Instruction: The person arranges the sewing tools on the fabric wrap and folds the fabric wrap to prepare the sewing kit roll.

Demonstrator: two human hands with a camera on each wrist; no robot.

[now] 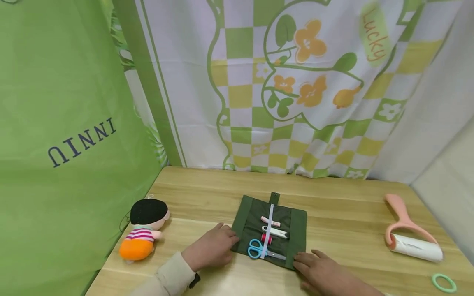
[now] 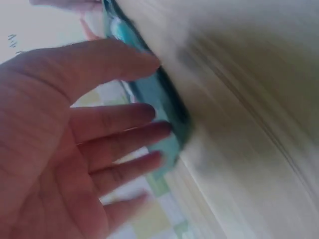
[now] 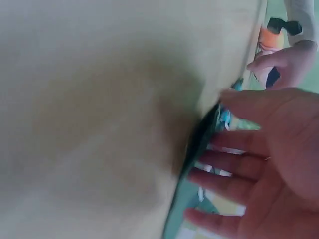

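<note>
A dark green fabric sewing kit (image 1: 242, 230) lies unfolded on the table. A white elastic band runs across its middle over blue-handled scissors (image 1: 254, 249), a red thread spool (image 1: 266, 238), white thread snips (image 1: 275, 232) and a rolled pink-and-white tape (image 1: 270, 221). At the kit's left edge is my left hand (image 1: 214, 246), its fingertips at the fabric and its fingers loosely extended in the left wrist view. My right hand (image 1: 326, 269) rests at the lower right corner, fingers relaxed along the kit's edge (image 3: 184, 194).
To the left sits a plush doll (image 1: 138, 242) with black hair and orange bottoms. A lint roller (image 1: 414, 246) with a pink handle lies at the right, near a mint green ring (image 1: 444, 283). A patterned curtain (image 1: 296, 135) hangs behind the wooden table (image 1: 344, 205).
</note>
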